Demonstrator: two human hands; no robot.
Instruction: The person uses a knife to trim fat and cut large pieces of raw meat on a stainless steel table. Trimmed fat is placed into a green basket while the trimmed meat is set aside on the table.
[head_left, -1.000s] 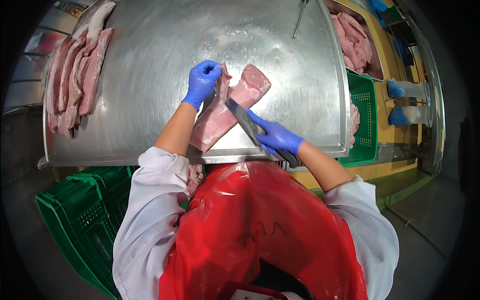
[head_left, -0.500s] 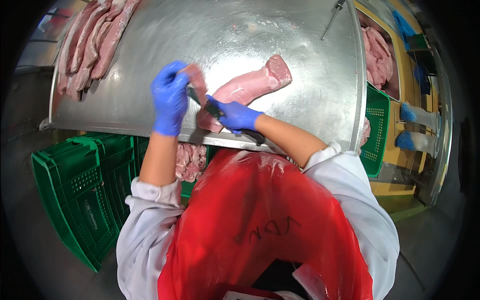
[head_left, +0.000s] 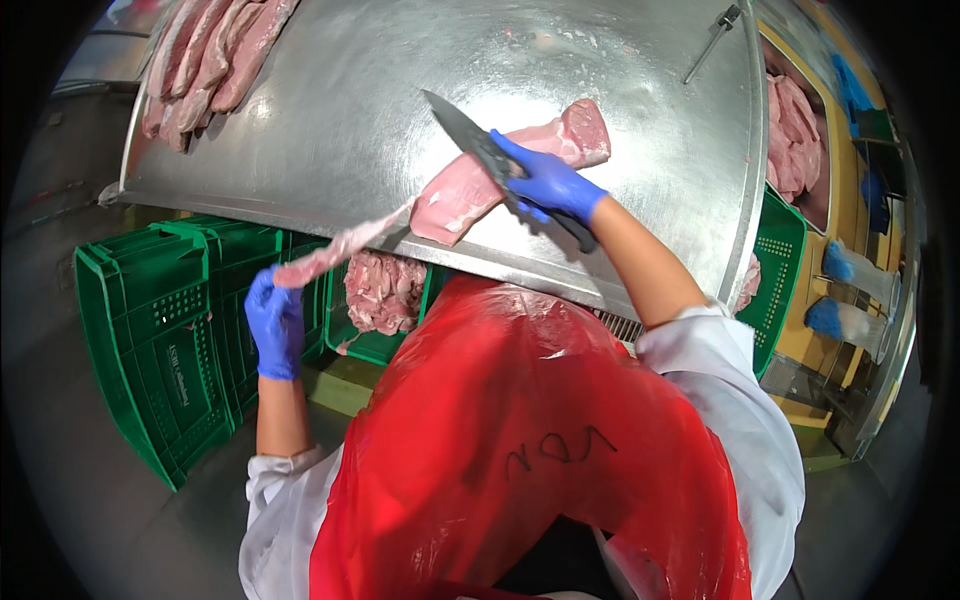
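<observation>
My left hand (head_left: 276,325), in a blue glove, pinches a long pale-pink strip of meat (head_left: 340,250) out past the near table edge, beside the green crates; the strip stretches up toward the pork loin. My right hand (head_left: 555,185), also gloved, grips a large dark knife (head_left: 458,128) lying across the loin (head_left: 445,210), blade pointing up-left. The loin rests diagonally on the steel table (head_left: 340,110).
Long meat cuts (head_left: 210,70) lie at the upper left, a steel rod (head_left: 706,55) at the upper right. A green crate of scraps (head_left: 385,290) sits below the table beside stacked crates (head_left: 150,340). A tray of meat (head_left: 795,140) and another crate (head_left: 775,280) stand right.
My left hand has pulled the strip left and down beyond the table edge. My right hand has moved up and right with the knife. The view has shifted.
</observation>
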